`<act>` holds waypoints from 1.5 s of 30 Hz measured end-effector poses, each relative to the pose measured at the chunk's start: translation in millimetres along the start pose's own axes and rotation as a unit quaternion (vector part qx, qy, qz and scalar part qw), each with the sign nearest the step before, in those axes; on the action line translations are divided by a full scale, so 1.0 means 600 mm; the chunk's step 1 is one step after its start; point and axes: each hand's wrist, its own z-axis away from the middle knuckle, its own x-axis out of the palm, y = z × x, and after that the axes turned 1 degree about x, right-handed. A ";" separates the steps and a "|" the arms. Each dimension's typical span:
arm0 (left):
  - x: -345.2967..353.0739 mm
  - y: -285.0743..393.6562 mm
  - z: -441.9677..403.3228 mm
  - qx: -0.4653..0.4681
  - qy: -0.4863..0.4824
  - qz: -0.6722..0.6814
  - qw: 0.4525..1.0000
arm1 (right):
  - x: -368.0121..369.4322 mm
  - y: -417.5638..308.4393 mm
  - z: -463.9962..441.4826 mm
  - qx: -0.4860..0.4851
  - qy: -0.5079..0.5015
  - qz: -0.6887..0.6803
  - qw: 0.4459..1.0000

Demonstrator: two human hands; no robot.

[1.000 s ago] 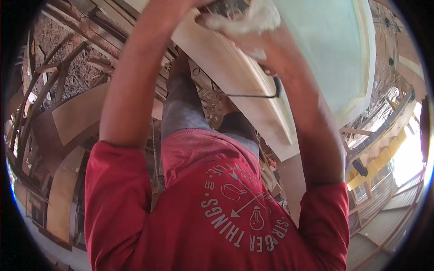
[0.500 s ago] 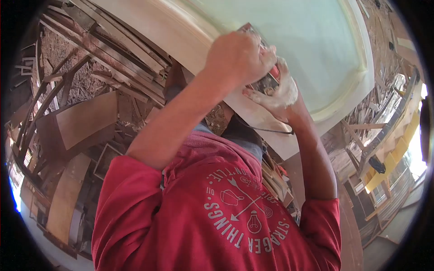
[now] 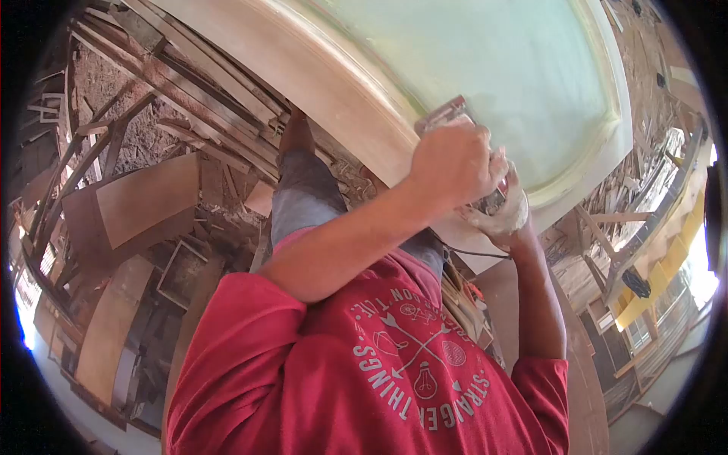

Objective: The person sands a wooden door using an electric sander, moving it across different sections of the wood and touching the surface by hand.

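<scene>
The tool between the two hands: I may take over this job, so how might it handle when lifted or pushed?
The tool is probably stiff, given its straight, hard-looking edges. It may be fairly heavy for its size, since both the left hand and right hand hold it. It could feel slippery: the right hand looks whitened, perhaps by dust.

Planks upper L (slantwise), brown bd below; yellow strip far R.

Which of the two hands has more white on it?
The right hand, at the tool's near end: it looks largely white, while the left hand shows little white.
</scene>
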 end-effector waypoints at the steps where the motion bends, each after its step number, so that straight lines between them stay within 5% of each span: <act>1: -0.013 -0.012 -0.011 -0.001 0.006 -0.014 1.000 | 0.005 -0.023 -0.016 -0.001 -0.001 -0.009 1.000; 12: -0.217 -0.118 -0.164 0.003 0.005 -0.131 0.991 | 0.053 -0.189 -0.190 -0.101 0.020 0.051 0.993; 15: -0.232 -0.115 -0.170 0.009 0.029 -0.136 0.990 | 0.054 -0.180 -0.233 -0.217 -0.114 -0.053 0.968; 16: -0.228 -0.108 -0.164 0.005 0.023 -0.125 0.992 | 0.061 -0.171 -0.223 -0.255 -0.034 -0.065 0.964; 17: -0.223 -0.106 -0.158 0.001 0.017 -0.113 0.993 | 0.060 -0.167 -0.205 -0.204 -0.021 -0.033 0.978; 18: -0.202 -0.129 -0.149 0.093 0.020 -0.149 0.984 | 0.054 -0.162 -0.182 -0.153 -0.009 -0.001 0.988; 26: -0.062 -0.025 -0.018 0.048 -0.075 -0.025 0.996 | 0.021 -0.020 -0.018 0.012 0.006 0.006 1.000; 35: 0.088 0.031 0.092 0.076 -0.047 0.077 0.993 | 0.002 0.156 0.101 -0.018 0.028 0.032 0.999; 38: 0.107 0.039 0.117 0.037 -0.129 0.077 0.988 | 0.002 0.150 0.124 0.020 0.045 -0.017 0.999; 41: 0.106 0.031 0.108 0.098 -0.020 0.088 0.991 | 0.016 0.166 0.119 -0.020 0.068 0.040 0.997; 45: 0.062 0.016 0.078 0.092 -0.031 0.088 0.991 | 0.018 0.110 0.087 0.024 0.067 0.039 0.997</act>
